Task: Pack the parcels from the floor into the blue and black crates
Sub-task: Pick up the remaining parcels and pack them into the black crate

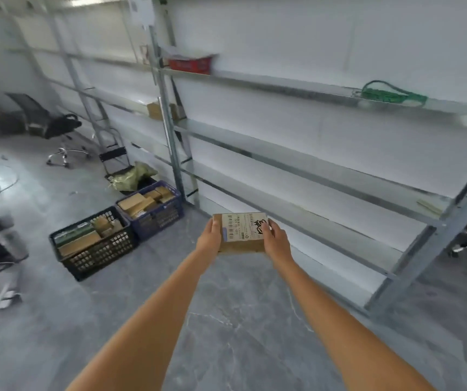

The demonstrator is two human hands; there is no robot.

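I grip the parcel between my left hand and right hand. The crates lie ahead to my left, the blue crate nearer than the black crate.

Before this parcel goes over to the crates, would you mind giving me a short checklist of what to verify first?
1. Grip: left hand and right hand hold the parcel by opposite sides: ok.
2. Parcel level, label up: ok.
3. Floor between the parcel and the crates free of obstacles: ok.
4. Room in the blue crate: boxes reach near the rim: cannot tell.
5. Room in the black crate: already holds several boxes, a gap is not plain: cannot tell.
6. Parcels left on the floor: none in view, but the view is limited: cannot tell.
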